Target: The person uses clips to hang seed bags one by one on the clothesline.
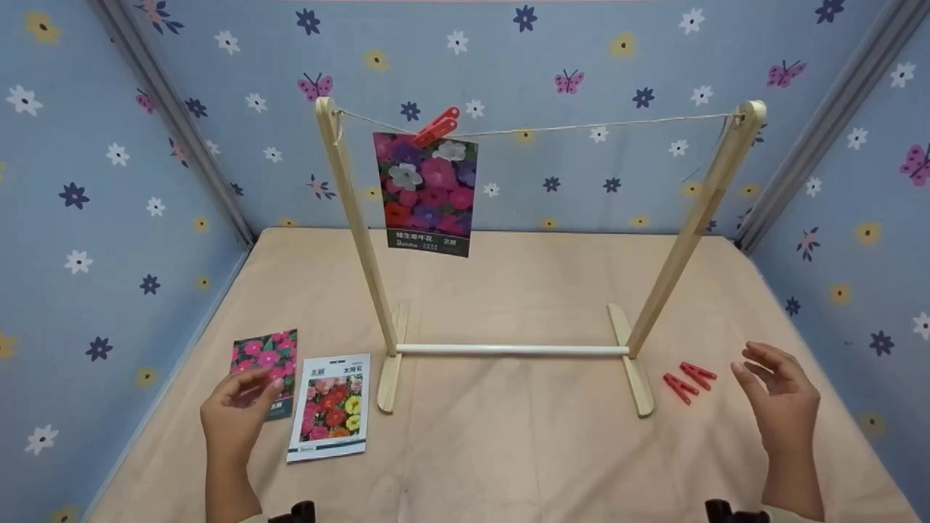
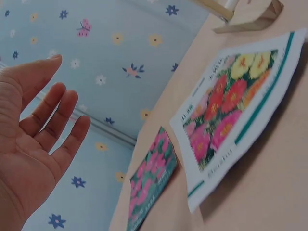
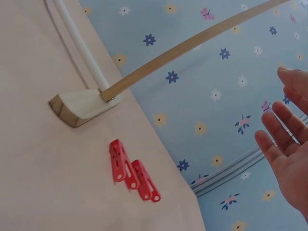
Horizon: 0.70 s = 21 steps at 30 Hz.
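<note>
My left hand (image 1: 234, 410) hovers over the left of the table, fingers loosely bent with nothing in them. Below it lies a seed packet with pink flowers (image 1: 265, 356), partly covered by the hand in the head view. Beside that is a white seed packet (image 1: 333, 407) with red and yellow flowers. At the right, my right hand (image 1: 785, 396) is held up, relaxed and holding nothing. Two red clothespins (image 3: 131, 171) lie to its left. A red clothespin (image 1: 437, 127) clips a petunia seed packet (image 1: 429, 192) to the string (image 1: 581, 127).
The string runs between two wooden posts (image 1: 356, 218), joined low down by a white rod (image 1: 508, 350). Wooden feet (image 1: 632, 363) support the frame on the peach-coloured tablecloth (image 1: 508, 450). Blue flowered panels (image 1: 545, 181) enclose the back and sides.
</note>
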Motion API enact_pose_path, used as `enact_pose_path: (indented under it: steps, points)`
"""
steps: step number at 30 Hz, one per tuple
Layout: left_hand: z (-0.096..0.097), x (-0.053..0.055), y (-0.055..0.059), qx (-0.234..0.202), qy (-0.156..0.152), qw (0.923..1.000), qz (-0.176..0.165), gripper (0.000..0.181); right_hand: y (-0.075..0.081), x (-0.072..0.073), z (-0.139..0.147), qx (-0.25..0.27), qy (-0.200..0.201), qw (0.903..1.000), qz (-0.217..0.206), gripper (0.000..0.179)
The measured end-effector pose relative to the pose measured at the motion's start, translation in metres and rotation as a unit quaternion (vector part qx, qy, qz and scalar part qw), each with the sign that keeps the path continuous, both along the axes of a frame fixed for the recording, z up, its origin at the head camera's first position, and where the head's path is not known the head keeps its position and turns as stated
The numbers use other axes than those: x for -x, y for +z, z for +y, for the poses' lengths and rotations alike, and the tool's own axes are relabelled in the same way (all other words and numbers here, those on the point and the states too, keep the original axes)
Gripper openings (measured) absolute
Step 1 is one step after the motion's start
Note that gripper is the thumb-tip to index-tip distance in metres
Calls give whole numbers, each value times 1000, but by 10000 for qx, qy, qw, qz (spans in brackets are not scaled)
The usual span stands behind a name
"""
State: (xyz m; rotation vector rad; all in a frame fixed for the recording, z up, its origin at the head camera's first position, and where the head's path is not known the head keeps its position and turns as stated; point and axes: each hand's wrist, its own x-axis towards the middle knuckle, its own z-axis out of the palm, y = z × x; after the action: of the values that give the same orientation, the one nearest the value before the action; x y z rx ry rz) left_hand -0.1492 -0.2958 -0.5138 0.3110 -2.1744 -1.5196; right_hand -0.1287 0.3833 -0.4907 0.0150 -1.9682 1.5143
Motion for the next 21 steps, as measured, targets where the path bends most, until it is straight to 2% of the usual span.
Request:
enact_pose_path:
  steps: [4, 7, 15, 21]
  points:
    - [-7, -2, -9, -170, 204, 9996, -27, 30, -14, 0, 4, 444, -360, 9969, -545, 35]
    - [-11, -4, -14, -100, 356, 9993, -114, 30, -24, 2, 8, 597, -646, 9916, -949, 34]
    - [-22, -5, -23, -4, 777, 9949, -640, 37, -48, 7, 22, 517, -895, 9790, -1760, 31]
    - [-32, -7, -28, -481, 994, 9879, -1092, 43, -57, 9, 25, 121, -881, 9679, -2350, 42]
